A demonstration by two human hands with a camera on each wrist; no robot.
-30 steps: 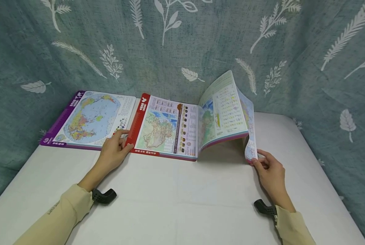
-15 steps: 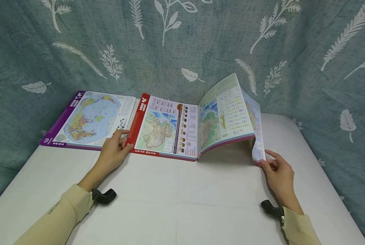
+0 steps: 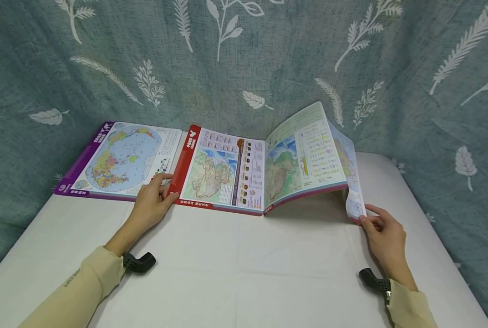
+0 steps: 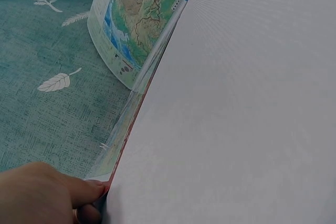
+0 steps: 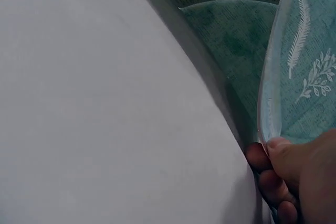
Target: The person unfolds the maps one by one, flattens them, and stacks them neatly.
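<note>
A folding map [image 3: 211, 177] with a red left border lies partly unfolded on the white table. Its left panels are flat, while a middle panel [image 3: 305, 155] slopes up to a raised fold. From that fold the last panel [image 3: 352, 182] drops toward the right. My left hand [image 3: 151, 202] pinches the map's lower left corner, seen at the thumb [image 4: 86, 190] in the left wrist view. At the other end my right hand [image 3: 385, 234] pinches the lower corner of the last panel, thumb [image 5: 283, 153] against its edge.
A second map [image 3: 125, 159], with a purple border and a world map on it, lies flat to the left, just beyond my left hand. White cloth covers the table [image 3: 236, 264]. A green leaf-patterned curtain [image 3: 244, 64] hangs behind and at both sides.
My right hand has moved right and slightly nearer, drawing the last panel along. The raised fold has sunk a little and shifted right. My left hand has stayed in place.
</note>
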